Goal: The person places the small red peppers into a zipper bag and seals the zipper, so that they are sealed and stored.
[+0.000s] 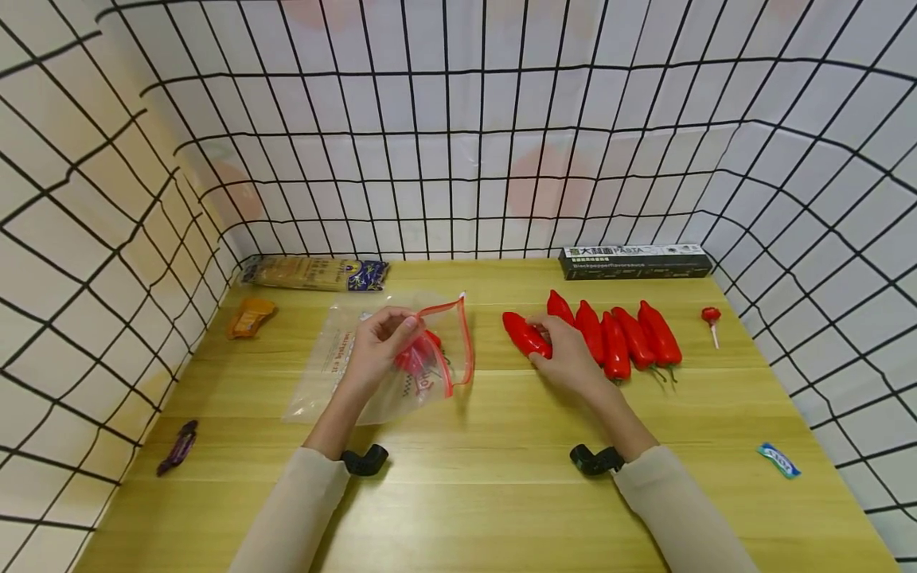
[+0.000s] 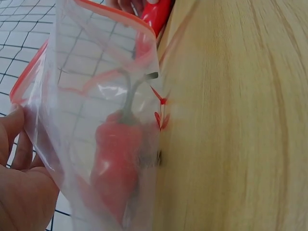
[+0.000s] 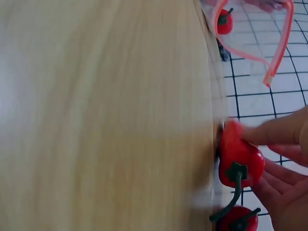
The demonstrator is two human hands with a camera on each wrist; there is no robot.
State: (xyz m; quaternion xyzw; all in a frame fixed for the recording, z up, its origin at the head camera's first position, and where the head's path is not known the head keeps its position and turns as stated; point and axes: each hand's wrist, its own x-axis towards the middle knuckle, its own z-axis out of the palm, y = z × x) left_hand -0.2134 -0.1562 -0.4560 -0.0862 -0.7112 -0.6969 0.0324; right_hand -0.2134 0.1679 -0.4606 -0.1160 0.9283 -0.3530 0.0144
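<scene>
My left hand (image 1: 376,346) pinches the red zip edge of a clear plastic zip bag (image 1: 325,386), and the bag's mouth gapes toward the right. Inside it lies a red pepper (image 2: 115,163) with a green stem, seen through the film in the left wrist view. My right hand (image 1: 569,358) grips another red pepper (image 1: 523,333) between thumb and fingers, to the right of the bag mouth. In the right wrist view this pepper (image 3: 240,161) has its stem toward the camera. Several more red peppers (image 1: 616,348) lie in a row beside and behind the right hand.
A noodle packet (image 1: 308,273) and a black pasta box (image 1: 637,263) lie at the back of the wooden table (image 1: 473,509). An orange packet (image 1: 251,317) and purple candy (image 1: 177,447) are left; a lollipop (image 1: 711,315) and blue-white candy (image 1: 778,460) right. Black wire grid surrounds the table.
</scene>
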